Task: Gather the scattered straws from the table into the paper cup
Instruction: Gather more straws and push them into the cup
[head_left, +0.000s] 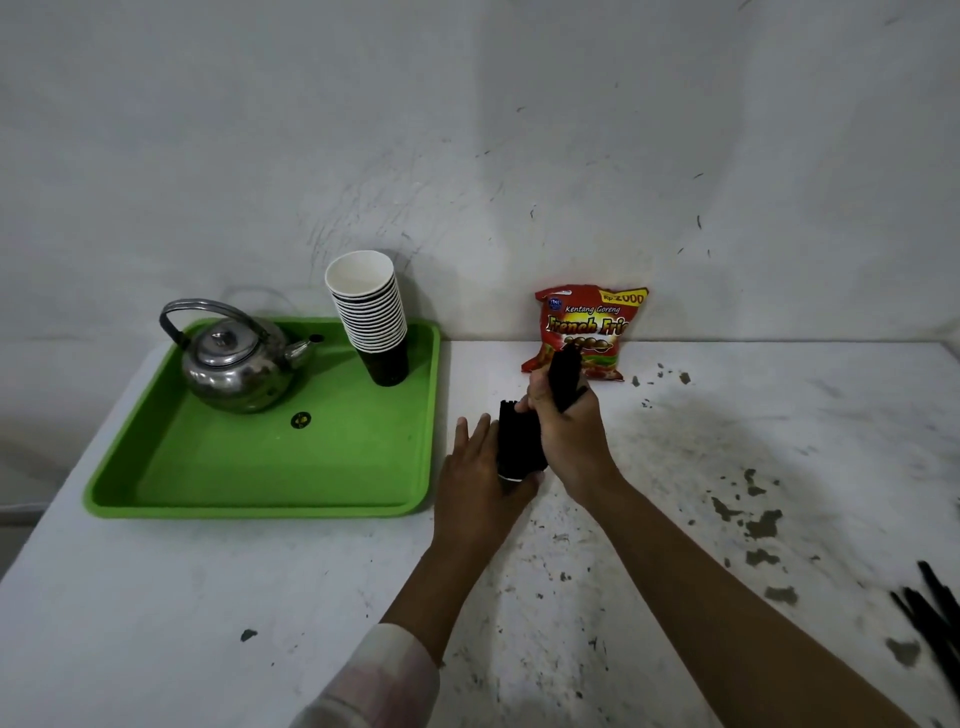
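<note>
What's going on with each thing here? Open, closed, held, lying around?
Paper cup: upright on the table, steadied by the left hand.
Bundle of straws: gripped in the right hand, above the cup.
Loose straws: lying at the table's right edge.
Kettle: lid on, standing in the green tray.
Stack of cups: nested, leaning, in the tray.
Snack bag: propped against the wall; whether sealed is unclear.

left hand (480, 467) steadying cup (519, 441), right hand (569, 434) gripping straws (565, 376)
</note>
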